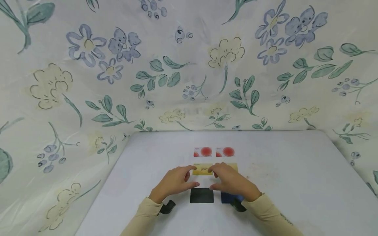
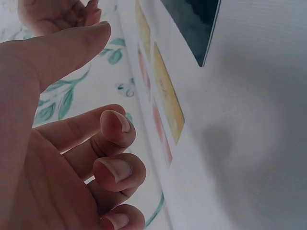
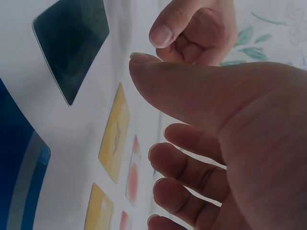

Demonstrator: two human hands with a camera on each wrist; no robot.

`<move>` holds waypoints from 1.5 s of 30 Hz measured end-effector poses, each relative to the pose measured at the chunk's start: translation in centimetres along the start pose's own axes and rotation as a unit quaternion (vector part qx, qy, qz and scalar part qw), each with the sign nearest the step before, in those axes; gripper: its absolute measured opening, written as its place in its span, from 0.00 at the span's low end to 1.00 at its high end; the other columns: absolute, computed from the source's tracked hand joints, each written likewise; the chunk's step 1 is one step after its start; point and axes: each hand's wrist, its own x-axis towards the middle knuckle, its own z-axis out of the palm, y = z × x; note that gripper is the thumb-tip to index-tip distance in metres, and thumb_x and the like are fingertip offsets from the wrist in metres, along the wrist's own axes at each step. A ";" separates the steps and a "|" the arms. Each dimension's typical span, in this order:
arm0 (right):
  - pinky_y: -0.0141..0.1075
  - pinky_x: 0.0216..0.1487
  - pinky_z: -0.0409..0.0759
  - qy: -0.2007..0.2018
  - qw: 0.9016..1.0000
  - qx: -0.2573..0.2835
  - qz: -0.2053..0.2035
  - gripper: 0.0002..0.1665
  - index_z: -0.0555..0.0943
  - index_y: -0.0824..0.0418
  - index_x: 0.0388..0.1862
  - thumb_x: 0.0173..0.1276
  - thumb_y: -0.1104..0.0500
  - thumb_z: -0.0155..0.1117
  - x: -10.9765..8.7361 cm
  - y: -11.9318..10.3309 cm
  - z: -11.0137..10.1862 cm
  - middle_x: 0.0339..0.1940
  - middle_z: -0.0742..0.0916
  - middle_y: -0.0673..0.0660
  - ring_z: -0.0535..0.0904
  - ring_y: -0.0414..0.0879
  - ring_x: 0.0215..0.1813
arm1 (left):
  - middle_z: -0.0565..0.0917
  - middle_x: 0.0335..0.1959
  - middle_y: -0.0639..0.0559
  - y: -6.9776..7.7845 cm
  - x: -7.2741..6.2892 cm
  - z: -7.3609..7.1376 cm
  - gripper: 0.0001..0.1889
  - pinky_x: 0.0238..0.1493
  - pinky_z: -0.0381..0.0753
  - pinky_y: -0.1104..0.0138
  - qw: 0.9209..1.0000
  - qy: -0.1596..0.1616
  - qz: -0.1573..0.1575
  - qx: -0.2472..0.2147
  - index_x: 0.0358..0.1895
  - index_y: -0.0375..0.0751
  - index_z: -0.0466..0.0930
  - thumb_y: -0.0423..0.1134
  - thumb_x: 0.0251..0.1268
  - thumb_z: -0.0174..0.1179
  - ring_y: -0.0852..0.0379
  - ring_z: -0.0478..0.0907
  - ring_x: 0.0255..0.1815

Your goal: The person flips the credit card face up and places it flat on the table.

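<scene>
My left hand (image 1: 174, 181) hovers over the table with loosely curved fingers and nothing in them. Facing it, my right hand (image 1: 233, 182) hangs the same way, also holding nothing. Both are nearest to a yellow card (image 1: 202, 169) and a black card (image 1: 201, 196), lying flat one behind the other. A second yellow card (image 1: 234, 166) is partly covered by the right hand in the head view. Below that hand lies a blue card (image 3: 19, 158), partly hidden by the wrist in the head view. In the left wrist view the fingers are apart from the cards.
Two red-and-white cards (image 1: 202, 151) lie side by side in the back row. The white table (image 1: 280, 157) ends at a floral cloth (image 1: 195, 108) behind it. Dark straps (image 1: 167, 207) sit at both wrists.
</scene>
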 end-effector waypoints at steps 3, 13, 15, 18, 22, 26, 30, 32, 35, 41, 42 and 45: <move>0.37 0.45 0.77 -0.009 1.000 -0.002 -0.004 0.33 0.81 0.60 0.59 0.59 0.50 0.81 0.0 -0.4 0.3 0.40 0.83 0.52 0.72 0.42 0.43 | 0.72 0.24 0.60 -0.1 -0.3 0.0 0.33 0.24 0.61 0.71 1.000 -0.009 -0.005 0.001 0.65 0.45 0.80 0.59 0.62 0.70 0.65 0.65 0.23; 0.38 0.50 0.78 -0.048 0.998 -0.037 0.020 0.34 0.83 0.56 0.57 0.54 0.44 0.84 0.2 -1.0 1.8 0.43 0.84 0.48 0.71 0.41 0.46 | 0.71 0.23 0.61 -0.8 -1.5 0.4 0.32 0.25 0.61 0.71 1.000 -0.023 -0.017 0.004 0.63 0.46 0.81 0.59 0.60 0.72 0.65 0.65 0.23; 0.38 0.51 0.77 -0.052 0.997 -0.047 0.017 0.35 0.83 0.56 0.56 0.53 0.43 0.84 0.2 -1.0 1.9 0.43 0.84 0.47 0.71 0.41 0.46 | 0.71 0.23 0.61 -1.0 -1.7 0.6 0.31 0.25 0.61 0.72 1.000 -0.024 -0.011 0.008 0.62 0.46 0.81 0.60 0.60 0.72 0.66 0.64 0.22; 0.39 0.53 0.78 -0.054 0.997 -0.060 0.009 0.36 0.83 0.57 0.55 0.51 0.42 0.85 0.2 -0.8 2.1 0.44 0.84 0.47 0.71 0.41 0.46 | 0.70 0.22 0.63 -1.3 -1.9 1.0 0.31 0.25 0.61 0.72 1.000 -0.025 0.001 0.016 0.61 0.47 0.82 0.61 0.59 0.71 0.68 0.63 0.22; 0.39 0.55 0.78 -0.058 0.995 -0.075 0.004 0.37 0.83 0.57 0.54 0.50 0.41 0.85 0.2 -0.6 2.3 0.45 0.84 0.48 0.72 0.41 0.46 | 0.70 0.22 0.64 -1.5 -2.1 1.3 0.31 0.25 0.61 0.73 0.999 -0.025 0.015 0.025 0.60 0.46 0.82 0.61 0.59 0.72 0.69 0.62 0.22; 0.39 0.57 0.79 -0.066 0.994 -0.085 0.013 0.37 0.82 0.55 0.54 0.50 0.40 0.85 0.2 -0.7 2.5 0.47 0.84 0.48 0.72 0.42 0.47 | 0.69 0.21 0.64 -1.4 -2.3 1.3 0.32 0.25 0.59 0.72 0.999 -0.031 0.012 0.027 0.60 0.45 0.82 0.61 0.58 0.73 0.68 0.62 0.21; 0.38 0.56 0.79 -0.067 0.994 -0.087 0.020 0.36 0.83 0.55 0.53 0.49 0.41 0.86 0.1 -0.9 2.4 0.47 0.85 0.48 0.71 0.43 0.47 | 0.69 0.21 0.63 -1.1 -2.5 1.4 0.32 0.25 0.59 0.72 0.999 -0.042 0.003 0.028 0.59 0.47 0.83 0.60 0.56 0.74 0.68 0.62 0.22; 0.37 0.54 0.78 -0.067 0.994 -0.090 0.019 0.35 0.83 0.56 0.52 0.49 0.41 0.86 0.1 -1.0 2.3 0.46 0.85 0.48 0.71 0.43 0.46 | 0.69 0.22 0.63 -1.0 -2.6 1.5 0.32 0.25 0.59 0.72 0.998 -0.047 0.000 0.029 0.59 0.47 0.82 0.60 0.55 0.75 0.67 0.62 0.22; 0.37 0.52 0.77 -0.069 0.993 -0.089 0.019 0.34 0.83 0.56 0.51 0.49 0.41 0.86 0.1 -1.1 2.3 0.45 0.85 0.48 0.70 0.42 0.45 | 0.69 0.22 0.63 -0.8 -2.7 1.6 0.31 0.26 0.59 0.72 0.998 -0.051 0.000 0.027 0.60 0.48 0.82 0.59 0.55 0.76 0.67 0.62 0.22; 0.36 0.51 0.77 -0.068 0.994 -0.085 0.020 0.32 0.83 0.56 0.48 0.50 0.43 0.86 0.0 -1.0 2.5 0.42 0.84 0.47 0.70 0.42 0.44 | 0.70 0.23 0.62 -0.9 -2.7 1.7 0.29 0.26 0.60 0.72 0.999 -0.048 0.004 0.019 0.59 0.48 0.82 0.56 0.56 0.75 0.67 0.63 0.23; 0.36 0.51 0.77 -0.067 0.994 -0.086 0.020 0.31 0.83 0.56 0.48 0.51 0.43 0.86 0.0 -1.0 2.5 0.41 0.84 0.47 0.70 0.42 0.43 | 0.70 0.23 0.62 -0.9 -2.6 1.7 0.29 0.26 0.60 0.72 0.999 -0.048 0.004 0.019 0.59 0.48 0.82 0.56 0.57 0.75 0.67 0.63 0.23; 0.36 0.50 0.77 -0.065 0.994 -0.085 0.025 0.30 0.83 0.56 0.47 0.51 0.43 0.86 0.0 -1.0 2.4 0.40 0.83 0.47 0.70 0.41 0.43 | 0.70 0.23 0.62 -0.9 -2.5 1.8 0.28 0.26 0.60 0.72 0.999 -0.048 0.003 0.017 0.59 0.48 0.82 0.56 0.57 0.75 0.68 0.63 0.23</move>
